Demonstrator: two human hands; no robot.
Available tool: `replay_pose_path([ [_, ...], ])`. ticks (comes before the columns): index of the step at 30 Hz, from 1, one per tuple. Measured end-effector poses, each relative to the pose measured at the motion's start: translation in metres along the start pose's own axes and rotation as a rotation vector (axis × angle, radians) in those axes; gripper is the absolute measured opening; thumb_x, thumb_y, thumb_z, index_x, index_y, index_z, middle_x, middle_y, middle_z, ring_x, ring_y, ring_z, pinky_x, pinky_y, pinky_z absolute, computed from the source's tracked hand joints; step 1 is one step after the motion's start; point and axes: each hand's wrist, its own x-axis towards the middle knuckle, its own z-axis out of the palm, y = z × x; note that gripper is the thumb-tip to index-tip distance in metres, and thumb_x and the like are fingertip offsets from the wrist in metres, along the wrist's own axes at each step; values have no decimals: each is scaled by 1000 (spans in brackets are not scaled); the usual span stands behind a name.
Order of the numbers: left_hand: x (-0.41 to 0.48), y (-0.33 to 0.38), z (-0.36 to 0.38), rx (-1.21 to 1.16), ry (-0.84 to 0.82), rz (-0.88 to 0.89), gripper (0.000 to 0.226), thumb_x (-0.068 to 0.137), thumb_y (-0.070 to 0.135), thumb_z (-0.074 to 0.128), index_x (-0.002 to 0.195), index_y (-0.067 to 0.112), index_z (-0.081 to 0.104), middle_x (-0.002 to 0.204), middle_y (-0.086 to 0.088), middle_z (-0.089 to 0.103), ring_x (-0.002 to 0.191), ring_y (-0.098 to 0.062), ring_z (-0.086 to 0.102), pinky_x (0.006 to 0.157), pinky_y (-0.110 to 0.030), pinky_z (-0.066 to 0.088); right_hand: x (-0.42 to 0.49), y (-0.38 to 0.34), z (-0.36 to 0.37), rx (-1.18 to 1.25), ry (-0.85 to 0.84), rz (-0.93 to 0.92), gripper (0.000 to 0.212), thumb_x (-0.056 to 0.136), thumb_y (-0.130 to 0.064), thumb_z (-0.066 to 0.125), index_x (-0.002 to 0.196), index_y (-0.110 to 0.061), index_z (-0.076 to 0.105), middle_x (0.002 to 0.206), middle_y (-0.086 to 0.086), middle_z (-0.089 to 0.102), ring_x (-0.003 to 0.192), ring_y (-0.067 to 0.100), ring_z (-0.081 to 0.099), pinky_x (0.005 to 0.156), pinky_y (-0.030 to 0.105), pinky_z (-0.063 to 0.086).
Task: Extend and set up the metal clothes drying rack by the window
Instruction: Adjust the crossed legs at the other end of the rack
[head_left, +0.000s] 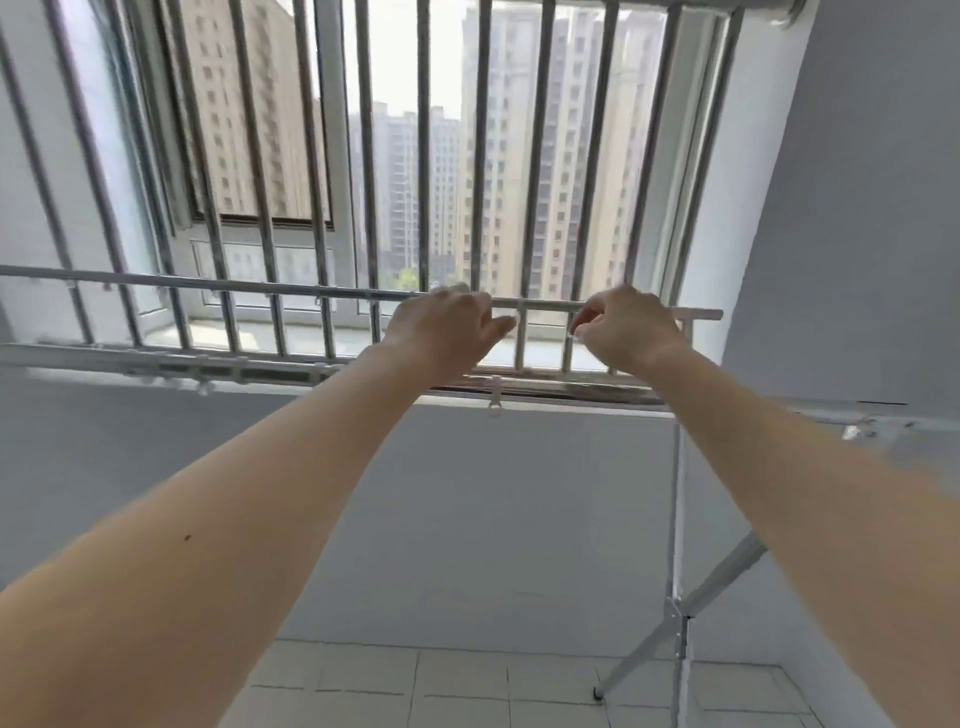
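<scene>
Gripping the upper rail (208, 283) of the drying rack (156, 358), my left hand (441, 325) wraps over it from above, fingers curled around the tube, thumb pointing toward the rail's right end. My right hand (626, 327) sits farther along the same rail, near that end, fingers pinched together on a small fitting; I cannot tell whether they close around the rail itself. From the rail, the rack's frame runs left across the barred window (405, 156), level with the sill. Below the rail's right end, a vertical post (678, 519) and an angled leg (691, 608) descend to the tiled floor (441, 686). A white clip (495, 397) hangs from the lower bar, beneath my left hand.
</scene>
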Motion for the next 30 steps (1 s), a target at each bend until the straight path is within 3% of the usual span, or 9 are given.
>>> replay_pose_path([
  [6,-59,-134,-35,91,0,-233,44,96,47,35,100,13,62,115,-11,59,111,-30,53,85,-41,42,-9,-151,89,4,-133,-239,22,85,-22,55,97,-19,73,104,7,73,102,28,64,83,32,50],
  [10,-100,-209,-62,136,51,-363,38,96,42,38,101,13,61,115,-11,58,112,-29,52,88,-41,41,-19,-239,135,34,-150,-361,22,85,-21,53,95,-22,72,105,6,72,101,27,64,75,29,45],
  [14,-153,-283,-93,159,99,-424,26,94,35,46,101,14,61,111,-9,58,109,-27,52,86,-39,42,-31,-314,180,126,-139,-434,21,84,-19,53,90,-23,72,98,0,75,99,25,65,75,30,50],
  [17,-202,-340,-112,165,105,-506,21,92,31,49,100,15,60,110,-8,58,104,-26,54,78,-35,41,-51,-370,217,191,-46,-548,22,86,-20,52,95,-22,72,98,1,74,97,26,65,76,33,50],
  [19,-229,-372,-119,177,114,-578,17,90,28,49,98,16,60,111,-6,58,102,-27,56,77,-35,41,-72,-405,237,289,83,-718,21,88,-20,52,94,-17,72,95,4,73,92,28,65,73,34,49],
  [21,-251,-396,-121,188,104,-650,15,89,27,50,95,18,60,111,-4,59,101,-27,57,76,-33,39,-92,-433,258,349,99,-872,18,87,-19,53,89,-13,71,85,4,72,82,29,66,67,33,51],
  [24,-289,-441,-121,181,49,-770,15,89,28,50,95,19,60,111,-3,58,100,-27,57,75,-32,40,-111,-475,307,331,-109,-897,19,85,-19,53,88,-16,72,84,4,74,78,29,66,65,30,49],
  [30,-348,-524,-108,193,-26,-948,18,88,29,53,102,19,60,114,-6,57,105,-27,56,87,-37,48,-99,-524,408,299,-460,-685,27,84,-16,52,100,-20,73,100,2,74,97,26,66,81,29,52],
])
